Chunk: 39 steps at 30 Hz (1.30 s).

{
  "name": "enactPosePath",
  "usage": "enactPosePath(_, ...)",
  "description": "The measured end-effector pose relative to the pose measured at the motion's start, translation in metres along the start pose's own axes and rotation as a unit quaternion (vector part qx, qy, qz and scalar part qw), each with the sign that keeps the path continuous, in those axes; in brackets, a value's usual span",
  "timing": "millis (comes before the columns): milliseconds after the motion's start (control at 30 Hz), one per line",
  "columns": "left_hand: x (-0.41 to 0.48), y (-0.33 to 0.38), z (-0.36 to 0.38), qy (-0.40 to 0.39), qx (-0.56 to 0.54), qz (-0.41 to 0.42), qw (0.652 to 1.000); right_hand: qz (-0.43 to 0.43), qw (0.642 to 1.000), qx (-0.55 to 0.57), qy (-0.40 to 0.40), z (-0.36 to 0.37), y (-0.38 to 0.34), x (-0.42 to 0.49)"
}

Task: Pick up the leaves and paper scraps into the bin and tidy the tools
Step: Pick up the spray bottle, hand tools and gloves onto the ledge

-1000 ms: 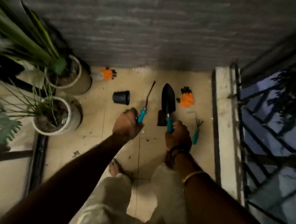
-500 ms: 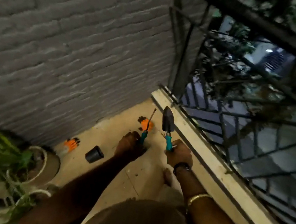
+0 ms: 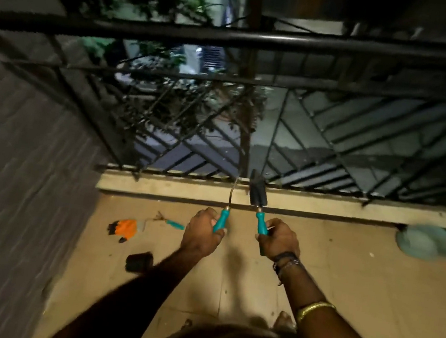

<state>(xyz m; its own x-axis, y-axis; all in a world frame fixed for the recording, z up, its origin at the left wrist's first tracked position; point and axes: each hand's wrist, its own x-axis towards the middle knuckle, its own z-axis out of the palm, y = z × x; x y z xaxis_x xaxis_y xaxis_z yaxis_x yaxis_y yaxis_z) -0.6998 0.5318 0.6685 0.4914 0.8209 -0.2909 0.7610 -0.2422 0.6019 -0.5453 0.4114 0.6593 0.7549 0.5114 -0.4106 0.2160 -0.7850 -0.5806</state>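
A person's left hand (image 3: 202, 232) clenches a thin teal-handled metal weeder (image 3: 221, 220) and the right hand (image 3: 280, 241) a teal-handled black trowel (image 3: 257, 194), apparently to be tidied away.

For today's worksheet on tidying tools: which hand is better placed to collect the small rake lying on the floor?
Left, probably. The small rake lies just beside the left hand; the right hand is farther off. Both hands already grip a tool, the left a weeder, the right a trowel.
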Motion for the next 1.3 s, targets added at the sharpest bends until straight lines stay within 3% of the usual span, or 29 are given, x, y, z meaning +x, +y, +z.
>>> enactPosePath(267, 0.022, 0.161, 0.124, -0.104, 0.031, 0.106, 0.988, 0.122, 0.984, 0.096, 0.086, -0.133, 0.129, 0.039)
enactPosePath(633, 0.038, 0.367, 0.290, -0.204, 0.052, 0.220, 0.952, 0.247, 0.937, 0.174, 0.177, -0.290, 0.263, 0.105)
enactPosePath(933, 0.113, 0.504, 0.386, -0.278, 0.119, 0.294, 0.907, 0.311, 0.916, 0.179, 0.179, -0.394, 0.325, 0.197)
enactPosePath(1133, 0.158, 0.597, 0.443, -0.269, 0.125, 0.353, 0.887, 0.350, 0.896, 0.194, 0.191, -0.469, 0.355, 0.265)
enactPosePath(1300, 0.183, 0.655, 0.492, -0.282, 0.128, 0.355, 0.882, 0.337, 0.909, 0.175, 0.172, -0.527, 0.387, 0.317)
